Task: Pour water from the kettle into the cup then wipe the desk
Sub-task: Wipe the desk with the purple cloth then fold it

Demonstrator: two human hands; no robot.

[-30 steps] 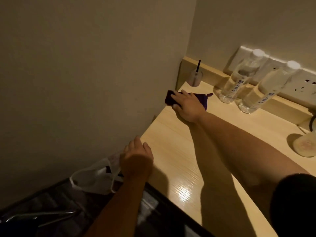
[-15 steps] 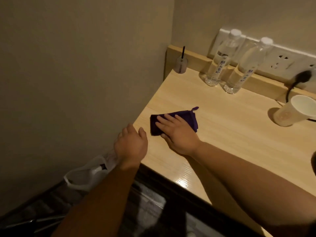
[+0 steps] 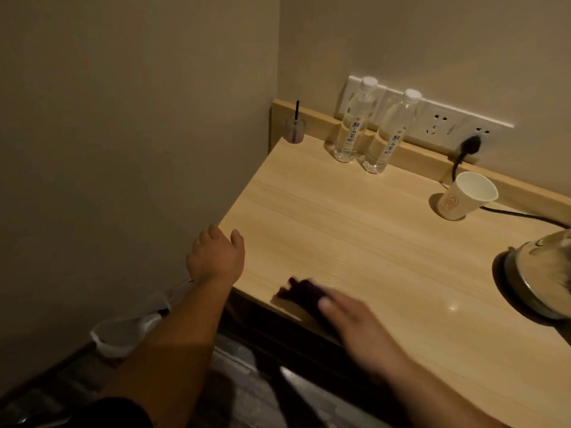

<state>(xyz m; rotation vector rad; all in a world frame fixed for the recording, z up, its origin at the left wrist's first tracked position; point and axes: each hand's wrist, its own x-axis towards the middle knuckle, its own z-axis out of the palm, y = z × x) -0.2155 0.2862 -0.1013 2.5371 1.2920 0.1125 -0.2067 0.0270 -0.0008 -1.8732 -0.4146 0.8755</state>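
Observation:
A dark purple cloth lies at the front edge of the light wooden desk, blurred by motion. My right hand presses flat on it, fingers pointing left. My left hand rests on the desk's left front corner, fingers curled over the edge, holding nothing. A paper cup stands at the back right. The metal kettle sits at the right edge, partly cut off by the frame.
Two clear water bottles stand at the back by a row of wall sockets with a black plug and cord. A small holder with a dark stick sits in the back left corner. A white bag lies on the floor below.
My right hand has dragged the purple cloth from the back left corner to the desk's front edge. The view has swung right, bringing the cup and kettle into sight.

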